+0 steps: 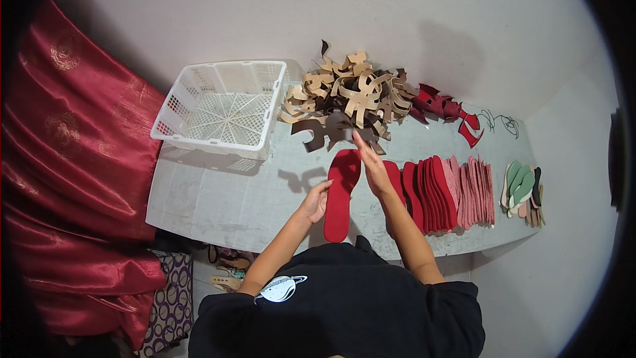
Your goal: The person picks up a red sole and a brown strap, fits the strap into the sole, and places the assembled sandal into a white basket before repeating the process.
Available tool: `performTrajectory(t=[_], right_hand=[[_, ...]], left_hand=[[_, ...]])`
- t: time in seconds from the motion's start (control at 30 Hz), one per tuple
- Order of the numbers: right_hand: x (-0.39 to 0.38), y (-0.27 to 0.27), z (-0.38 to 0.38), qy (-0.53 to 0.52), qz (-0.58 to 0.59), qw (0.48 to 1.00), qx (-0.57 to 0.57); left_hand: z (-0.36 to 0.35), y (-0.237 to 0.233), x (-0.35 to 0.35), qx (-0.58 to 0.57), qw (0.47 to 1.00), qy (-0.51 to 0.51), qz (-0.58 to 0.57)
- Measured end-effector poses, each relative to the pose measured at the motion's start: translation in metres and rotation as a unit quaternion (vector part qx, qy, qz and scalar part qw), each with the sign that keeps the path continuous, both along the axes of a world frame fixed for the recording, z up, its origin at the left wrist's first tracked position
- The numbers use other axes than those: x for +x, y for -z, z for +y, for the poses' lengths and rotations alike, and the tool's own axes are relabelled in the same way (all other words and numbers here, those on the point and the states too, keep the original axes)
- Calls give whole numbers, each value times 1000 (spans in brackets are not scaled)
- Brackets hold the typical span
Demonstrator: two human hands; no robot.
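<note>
The left hand (pixel 317 200) curled its fingers around the near left edge of 1 red insole (pixel 341 195) lying lengthwise on the grey table (pixel 218 192). The right hand (pixel 372 164), fingers stretched straight, touched its far end. Beyond lay tan and brown straps (pixel 351 93) and a white basket (pixel 225 109).

Grey table (pixel 212 202): basket (pixel 222 109), straps (pixel 351 96), insoles (pixel 450 192).

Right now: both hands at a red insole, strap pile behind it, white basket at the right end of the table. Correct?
Not quite. The head view shows the white basket at the left end of the table. The rest stands: left hand and right hand at the red insole, strap pile behind it.
</note>
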State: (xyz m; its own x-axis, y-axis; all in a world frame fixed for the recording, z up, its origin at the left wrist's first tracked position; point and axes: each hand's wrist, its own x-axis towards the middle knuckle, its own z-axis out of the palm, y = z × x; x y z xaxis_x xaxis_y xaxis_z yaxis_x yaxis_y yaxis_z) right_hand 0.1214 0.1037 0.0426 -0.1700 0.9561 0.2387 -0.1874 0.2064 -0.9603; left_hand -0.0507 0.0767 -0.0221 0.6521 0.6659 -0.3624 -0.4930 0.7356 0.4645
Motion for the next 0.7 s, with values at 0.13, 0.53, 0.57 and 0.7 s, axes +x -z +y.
performTrajectory(t=[0.13,0.53,0.57,0.7], right_hand=[[13,53,-37,47,-38,998,-35],[7,43,-87,67,54,993,-84],[7,43,-88,66,49,994,-73],[7,42,-93,76,6,996,-48]], left_hand=[[-3,-27,-5,8,998,-56,6],[-25,-57,1,48,997,-65,10],[-25,-59,1,46,997,-67,10],[-29,-60,1,63,993,-92,40]])
